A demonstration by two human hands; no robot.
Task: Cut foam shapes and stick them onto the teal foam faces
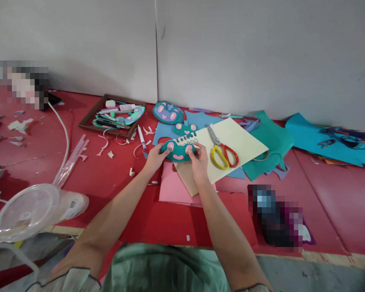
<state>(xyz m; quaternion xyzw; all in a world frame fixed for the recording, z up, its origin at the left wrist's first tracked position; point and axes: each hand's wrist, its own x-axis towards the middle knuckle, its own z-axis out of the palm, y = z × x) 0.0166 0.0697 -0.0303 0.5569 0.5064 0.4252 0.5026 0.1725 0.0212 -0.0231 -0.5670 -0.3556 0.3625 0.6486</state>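
Note:
A teal foam cut-out with pink patches point(179, 155) is stretched between both my hands. My left hand point(155, 157) pinches its left end, thumb on the pink round spot there. At the other end my right hand point(200, 160) grips it the same way. Beneath lies a cream sheet point(240, 134) with small ovals drawn on it, over pink sheets point(173, 186). Scissors with yellow and red handles point(223, 154) rest on the cream sheet, right of my right hand. Just beyond my hands are a similar teal piece point(184, 129) and a blue and teal one point(168, 112).
A brown tray point(93, 111) holds pens and foam pieces. Teal sheets point(270, 138) and a blue sheet point(307, 140) lie to the right. At left are clear straws point(71, 162), a white cable point(65, 134) and a lidded plastic cup point(27, 211). A white-capped pen point(141, 137) lies left of centre.

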